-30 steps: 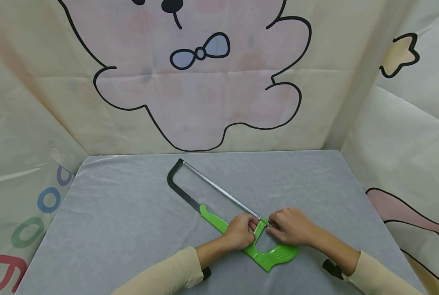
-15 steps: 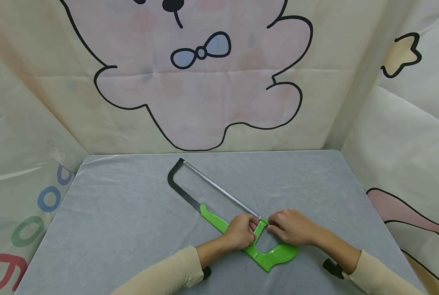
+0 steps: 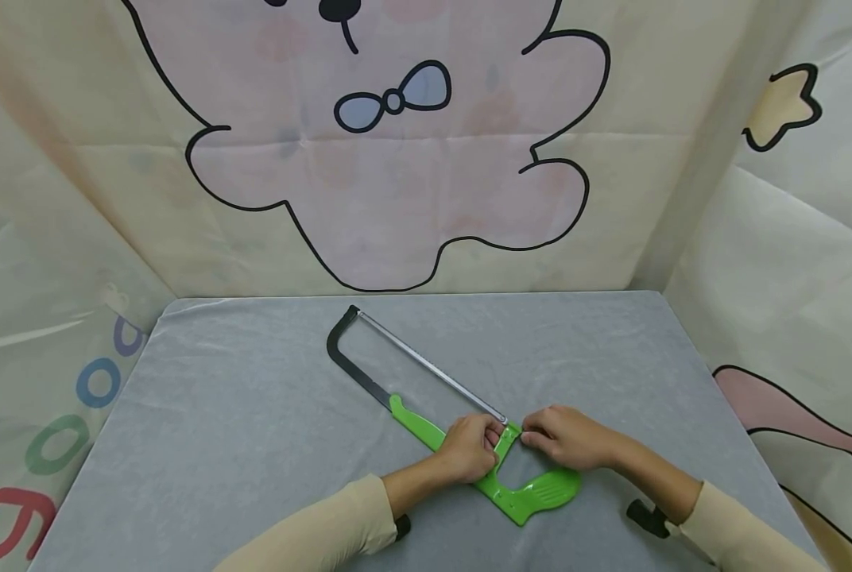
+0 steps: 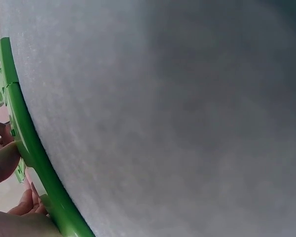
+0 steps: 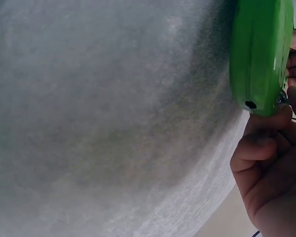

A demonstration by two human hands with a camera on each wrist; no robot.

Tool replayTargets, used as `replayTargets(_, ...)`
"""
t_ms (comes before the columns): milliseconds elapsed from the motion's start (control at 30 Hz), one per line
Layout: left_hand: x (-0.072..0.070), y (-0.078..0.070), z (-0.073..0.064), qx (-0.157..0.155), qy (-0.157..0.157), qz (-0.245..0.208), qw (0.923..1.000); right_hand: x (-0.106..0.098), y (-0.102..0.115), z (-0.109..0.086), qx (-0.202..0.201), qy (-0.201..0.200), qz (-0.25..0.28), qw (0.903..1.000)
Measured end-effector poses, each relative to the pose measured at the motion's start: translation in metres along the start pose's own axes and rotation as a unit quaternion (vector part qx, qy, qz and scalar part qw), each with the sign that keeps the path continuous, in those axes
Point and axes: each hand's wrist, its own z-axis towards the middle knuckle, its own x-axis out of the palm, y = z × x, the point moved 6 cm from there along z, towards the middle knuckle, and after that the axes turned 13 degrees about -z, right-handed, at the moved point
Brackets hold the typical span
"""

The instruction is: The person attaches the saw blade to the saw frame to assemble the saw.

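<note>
A hacksaw (image 3: 416,421) lies slanted on the grey cloth, with a green handle (image 3: 551,488), a dark front bow (image 3: 358,375) and a silver blade (image 3: 433,368) on its far side. My left hand (image 3: 466,450) grips the green frame beside the blade's near end, fingers reaching through the frame; its thumb (image 4: 4,164) presses the green part in the left wrist view. At the outer end of the green post, my right hand (image 3: 572,438) pinches a small metal wing nut (image 5: 282,98) between thumb and forefinger. From the head view the fingers hide that nut.
Grey cloth (image 3: 240,421) covers the table under the saw. Behind it hangs a printed fabric wall (image 3: 397,183) with a pink cartoon figure, and more fabric walls stand at both sides. Dark wrist cameras sit under both cuffs.
My right fingers have shifted slightly around the wing nut, the hand turning a little. My left hand and the hacksaw stay in place; the whole head view has drifted slightly.
</note>
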Motion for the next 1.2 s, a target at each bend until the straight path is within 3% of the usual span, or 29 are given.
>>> replayTargets(233,0.0,-0.001,0.0,0.004,-0.002,-0.014,0.9999,0.004,-0.007,0.0,-0.01,0.023,0.11,0.9936)
replayTargets(400,0.001,0.0,-0.001,0.002,0.001,-0.01,0.9999,0.008,-0.012,0.0,-0.007,0.047,0.161,0.9858)
replayTargets(700,0.001,0.003,0.001,0.005,0.002,-0.01,0.9999,0.013,-0.018,0.0,0.003,0.08,0.22,0.9723)
replayTargets(1200,0.0,-0.001,-0.002,0.006,-0.003,-0.015,0.9999,0.017,-0.022,0.0,-0.032,0.1,0.281,0.9538)
